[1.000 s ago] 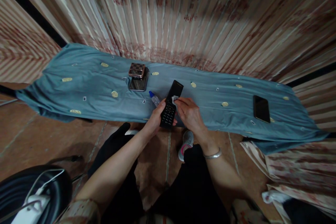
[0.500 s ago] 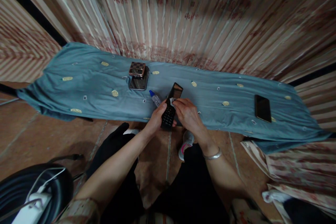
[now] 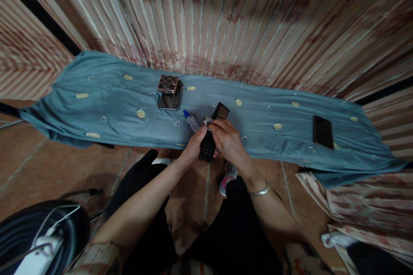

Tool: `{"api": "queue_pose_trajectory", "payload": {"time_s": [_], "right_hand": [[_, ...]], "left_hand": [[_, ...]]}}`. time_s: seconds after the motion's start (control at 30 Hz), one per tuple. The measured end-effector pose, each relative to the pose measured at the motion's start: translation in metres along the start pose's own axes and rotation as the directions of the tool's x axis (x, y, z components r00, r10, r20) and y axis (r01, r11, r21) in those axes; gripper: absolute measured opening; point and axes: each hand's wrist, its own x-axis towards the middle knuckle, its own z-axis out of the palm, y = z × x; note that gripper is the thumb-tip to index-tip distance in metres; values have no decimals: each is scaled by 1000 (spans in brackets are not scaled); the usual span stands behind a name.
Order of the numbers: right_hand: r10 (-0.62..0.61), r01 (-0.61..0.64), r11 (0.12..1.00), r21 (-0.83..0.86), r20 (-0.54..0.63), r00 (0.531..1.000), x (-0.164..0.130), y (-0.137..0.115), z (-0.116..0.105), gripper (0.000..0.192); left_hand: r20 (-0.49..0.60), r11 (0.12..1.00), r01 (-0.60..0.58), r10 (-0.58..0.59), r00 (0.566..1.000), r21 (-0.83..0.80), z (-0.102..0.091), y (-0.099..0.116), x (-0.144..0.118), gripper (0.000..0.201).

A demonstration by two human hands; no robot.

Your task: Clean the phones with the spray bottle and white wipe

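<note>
A black flip phone (image 3: 207,146), unfolded with its keypad showing and its screen half tilted away, is gripped by my left hand (image 3: 194,144) at its lower left side. My right hand (image 3: 227,137) pinches a small whitish cloth or tissue (image 3: 208,122) and presses it near the phone's hinge, covering part of the keys. Just left of the phone lies a clear bottle with a blue tip (image 3: 191,120), resting on the blue-green cloth.
The blue-green cloth (image 3: 258,111) covers a long narrow bench. A checkered box-like object (image 3: 168,84) sits on a dark flat device (image 3: 170,101); a dark smartphone (image 3: 322,132) lies right. Pleated curtains (image 3: 200,21) hang behind. A power strip (image 3: 40,255) rests on coiled black hose (image 3: 14,232).
My right hand has slid the whitish cloth down and left, from the screen's lower edge to the hinge area. The phone has shifted slightly right.
</note>
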Motion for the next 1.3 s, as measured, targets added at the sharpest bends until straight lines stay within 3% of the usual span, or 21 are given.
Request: {"api": "queue_pose_trajectory", "payload": {"time_s": [0.2,0.67,0.97,1.3], "right_hand": [[-6,5,1000,27,25,1000,2,-2,0,38],[7,-7,1000,11,11,1000,-3,4,-4,37],[19,-18,999,39,-19,1000,0,-1,-2,40],[-27,27,999,19,19,999,1,-9,-6,42]], "left_hand": [[0,1000,8,-8,1000,-5,-4,-2,2,53],[-39,999,-46,45,998,-23,0,20,-3,61],[8,998,11,-11,1000,-57,-1,7,0,62],[-86,1000,-9,7,996,-21,-7,-2,7,54]]}}
